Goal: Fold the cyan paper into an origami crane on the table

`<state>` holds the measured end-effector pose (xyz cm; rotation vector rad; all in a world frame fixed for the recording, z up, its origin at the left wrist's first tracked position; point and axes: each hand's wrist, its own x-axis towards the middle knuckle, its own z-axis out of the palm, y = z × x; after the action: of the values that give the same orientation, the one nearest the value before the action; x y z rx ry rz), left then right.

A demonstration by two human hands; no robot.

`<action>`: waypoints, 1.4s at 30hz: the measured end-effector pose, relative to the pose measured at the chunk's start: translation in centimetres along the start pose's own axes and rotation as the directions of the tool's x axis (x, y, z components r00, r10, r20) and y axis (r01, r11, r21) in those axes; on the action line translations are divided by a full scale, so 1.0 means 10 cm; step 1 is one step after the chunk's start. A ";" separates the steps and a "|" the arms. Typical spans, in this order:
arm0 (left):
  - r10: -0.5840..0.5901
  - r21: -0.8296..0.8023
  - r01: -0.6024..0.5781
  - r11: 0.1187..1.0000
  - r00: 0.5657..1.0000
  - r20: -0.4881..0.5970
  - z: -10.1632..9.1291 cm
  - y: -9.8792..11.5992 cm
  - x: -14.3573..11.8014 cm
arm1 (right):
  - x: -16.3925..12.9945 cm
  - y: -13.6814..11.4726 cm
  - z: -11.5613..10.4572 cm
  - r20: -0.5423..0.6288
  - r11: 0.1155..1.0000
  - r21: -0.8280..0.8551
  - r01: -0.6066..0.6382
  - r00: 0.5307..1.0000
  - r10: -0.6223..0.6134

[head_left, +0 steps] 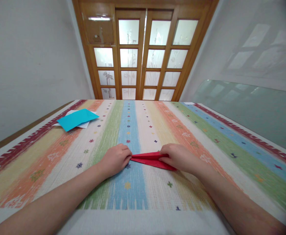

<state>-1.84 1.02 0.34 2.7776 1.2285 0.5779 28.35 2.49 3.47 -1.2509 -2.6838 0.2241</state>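
While both hands, left hand (116,159) and right hand (179,157), pinch folded red paper (149,159), blue sheets (76,118) lie well apart.

No readable text, labels, brands or numbers, only small woven star and cross motifs on the striped tablecloth (143,130)

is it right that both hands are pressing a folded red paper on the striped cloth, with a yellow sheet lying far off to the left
Not quite. The far sheet on the left is blue, not yellow, with white paper under it. The rest holds: the head view shows the left hand and right hand pressing the folded red paper on the striped cloth.
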 end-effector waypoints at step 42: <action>-0.556 -0.859 0.360 0.363 0.824 0.110 -0.01 -0.21 0.07 | 0.07 0.34 0.25 -0.060 0.473 0.880 -0.041 0.978 0.198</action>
<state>-2.95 2.98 0.26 1.4539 1.1932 1.0534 29.90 5.10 0.40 -0.9937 -1.8001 1.2840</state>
